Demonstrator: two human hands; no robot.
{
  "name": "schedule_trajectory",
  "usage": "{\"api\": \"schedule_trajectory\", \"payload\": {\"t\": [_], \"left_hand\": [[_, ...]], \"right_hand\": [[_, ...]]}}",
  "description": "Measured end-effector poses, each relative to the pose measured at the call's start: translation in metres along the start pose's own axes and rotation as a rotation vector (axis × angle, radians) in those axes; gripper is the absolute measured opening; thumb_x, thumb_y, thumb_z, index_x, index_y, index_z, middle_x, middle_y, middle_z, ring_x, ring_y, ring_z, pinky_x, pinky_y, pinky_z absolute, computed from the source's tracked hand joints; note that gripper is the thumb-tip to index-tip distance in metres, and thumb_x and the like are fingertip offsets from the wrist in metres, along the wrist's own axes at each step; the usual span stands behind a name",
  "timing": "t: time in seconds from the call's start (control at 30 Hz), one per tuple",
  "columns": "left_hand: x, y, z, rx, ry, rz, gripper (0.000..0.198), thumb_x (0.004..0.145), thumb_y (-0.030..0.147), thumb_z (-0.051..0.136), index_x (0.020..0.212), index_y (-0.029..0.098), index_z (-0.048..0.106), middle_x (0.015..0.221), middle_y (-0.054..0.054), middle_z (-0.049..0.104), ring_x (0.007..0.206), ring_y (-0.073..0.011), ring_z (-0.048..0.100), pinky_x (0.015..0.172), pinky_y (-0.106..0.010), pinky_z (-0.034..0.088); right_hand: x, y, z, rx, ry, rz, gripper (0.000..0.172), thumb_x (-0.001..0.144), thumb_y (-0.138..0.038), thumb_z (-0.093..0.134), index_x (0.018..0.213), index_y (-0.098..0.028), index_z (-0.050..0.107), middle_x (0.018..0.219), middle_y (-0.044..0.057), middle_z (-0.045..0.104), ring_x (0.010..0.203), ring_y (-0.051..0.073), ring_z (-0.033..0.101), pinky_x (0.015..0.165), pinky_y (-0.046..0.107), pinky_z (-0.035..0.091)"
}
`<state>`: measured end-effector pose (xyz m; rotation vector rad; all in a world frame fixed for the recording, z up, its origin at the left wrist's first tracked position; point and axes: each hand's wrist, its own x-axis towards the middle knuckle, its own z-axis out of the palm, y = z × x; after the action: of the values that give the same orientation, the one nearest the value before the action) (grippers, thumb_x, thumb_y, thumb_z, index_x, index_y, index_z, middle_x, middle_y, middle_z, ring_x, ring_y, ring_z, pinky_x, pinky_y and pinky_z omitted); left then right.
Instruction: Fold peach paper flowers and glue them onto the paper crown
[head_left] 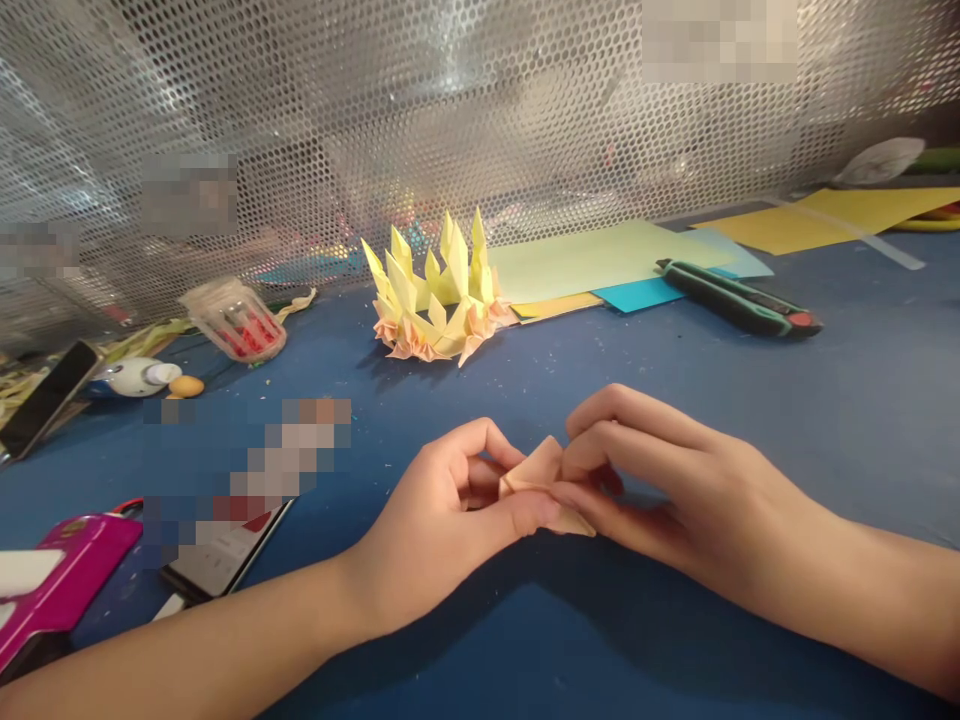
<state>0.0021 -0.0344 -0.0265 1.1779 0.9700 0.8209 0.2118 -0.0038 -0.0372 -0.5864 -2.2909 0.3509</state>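
Observation:
A small folded piece of peach paper (536, 468) is held between both hands above the blue table. My left hand (457, 510) pinches it from the left, its thumb lying across the lower part. From the right, my right hand (667, 480) grips the paper's edge between thumb and fingers, with the fingertips partly hidden. Behind the hands stands a ring-shaped paper piece (439, 300) with yellow pointed petals and peach folds around its base.
A green-black cutter (742, 300) lies right of centre, near green paper (585, 262), blue paper (637, 293) and yellow paper (840, 218). At left are a plastic jar (238, 322), a white bottle (131, 377), a phone (225, 550) and a magenta tool (71, 570). Perforated metal mesh (450, 120) rises behind.

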Motion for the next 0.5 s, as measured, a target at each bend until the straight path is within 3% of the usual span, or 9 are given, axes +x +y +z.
{"api": "schedule_trajectory", "payload": {"t": [0.2, 0.27, 0.33, 0.4, 0.5], "left_hand": [[0.0, -0.001, -0.002, -0.022, -0.008, 0.067, 0.036, 0.082, 0.024, 0.077, 0.07, 0.02, 0.044, 0.062, 0.007, 0.053, 0.06, -0.0075, 0.045, 0.057, -0.02, 0.034], [0.0, -0.001, -0.002, -0.08, 0.004, 0.07, 0.03, 0.08, 0.024, 0.079, 0.073, 0.019, 0.05, 0.062, 0.006, 0.058, 0.061, -0.0081, 0.051, 0.059, -0.019, 0.039], [0.0, 0.0, -0.002, -0.139, -0.004, 0.03, 0.019, 0.08, 0.021, 0.079, 0.09, 0.02, 0.063, 0.071, 0.003, 0.069, 0.067, -0.0105, 0.061, 0.067, -0.022, 0.048], [0.0, 0.001, -0.002, -0.166, -0.026, -0.015, 0.027, 0.082, 0.02, 0.078, 0.107, 0.021, 0.07, 0.081, 0.0, 0.075, 0.076, -0.0134, 0.067, 0.077, -0.026, 0.053], [0.0, 0.002, -0.001, -0.15, -0.045, -0.01, 0.012, 0.083, 0.021, 0.077, 0.094, 0.016, 0.076, 0.081, -0.001, 0.075, 0.077, -0.0133, 0.068, 0.078, -0.025, 0.053]], "right_hand": [[0.002, -0.002, -0.004, 0.056, 0.001, -0.026, 0.011, 0.093, -0.024, 0.067, 0.101, -0.024, 0.06, 0.095, 0.001, 0.055, 0.073, 0.009, 0.061, 0.067, 0.02, 0.053], [0.002, -0.003, -0.007, -0.013, 0.031, -0.078, 0.009, 0.094, -0.023, 0.066, 0.102, -0.025, 0.063, 0.099, 0.002, 0.055, 0.073, 0.01, 0.062, 0.065, 0.022, 0.052], [0.003, -0.005, -0.01, -0.086, 0.057, -0.13, 0.009, 0.095, -0.02, 0.063, 0.1, -0.026, 0.067, 0.099, 0.002, 0.058, 0.073, 0.011, 0.062, 0.066, 0.023, 0.052], [0.003, -0.008, -0.012, -0.092, 0.073, -0.114, 0.01, 0.094, -0.02, 0.063, 0.101, -0.027, 0.067, 0.095, 0.0, 0.063, 0.073, 0.011, 0.064, 0.066, 0.023, 0.052], [0.0, -0.011, -0.013, -0.023, 0.085, -0.002, 0.013, 0.093, -0.028, 0.067, 0.102, -0.029, 0.059, 0.081, -0.005, 0.065, 0.069, 0.012, 0.063, 0.067, 0.025, 0.051]]}}
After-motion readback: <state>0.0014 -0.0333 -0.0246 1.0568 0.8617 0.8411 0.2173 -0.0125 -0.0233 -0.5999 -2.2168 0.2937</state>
